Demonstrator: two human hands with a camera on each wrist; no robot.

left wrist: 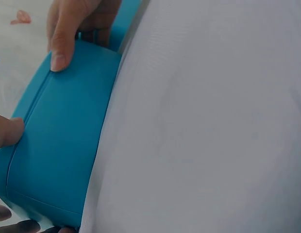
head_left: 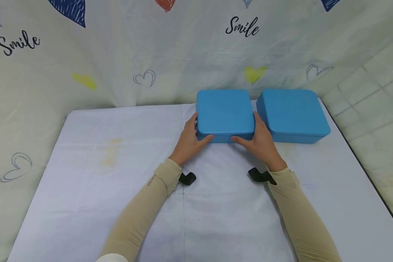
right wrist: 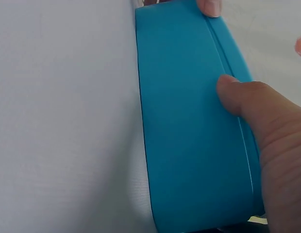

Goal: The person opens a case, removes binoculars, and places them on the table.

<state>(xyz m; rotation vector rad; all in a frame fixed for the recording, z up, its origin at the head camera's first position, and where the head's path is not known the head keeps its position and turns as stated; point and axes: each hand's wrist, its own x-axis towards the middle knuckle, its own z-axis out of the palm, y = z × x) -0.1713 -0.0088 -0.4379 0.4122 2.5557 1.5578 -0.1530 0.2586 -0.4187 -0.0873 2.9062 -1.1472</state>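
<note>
A blue lidded box point(head_left: 225, 111) with rounded corners is near the table's back edge, its lid on. My left hand point(head_left: 190, 142) grips its left side, thumb over the front face and fingers along the side. On the opposite side my right hand point(head_left: 258, 140) holds it the same way, thumb at the front near the lid seam. In the left wrist view the seam runs along the blue box point(left wrist: 63, 131) beside both thumbs. The right wrist view shows the right thumb point(right wrist: 247, 97) pressed at that seam on the box's front point(right wrist: 189, 121).
A second blue box point(head_left: 296, 112), also lidded, stands just right of the first, close to the right hand. A white cloth covers the table point(head_left: 118, 203). Behind it hangs a patterned curtain point(head_left: 183, 47) with hearts and "Smile" lettering.
</note>
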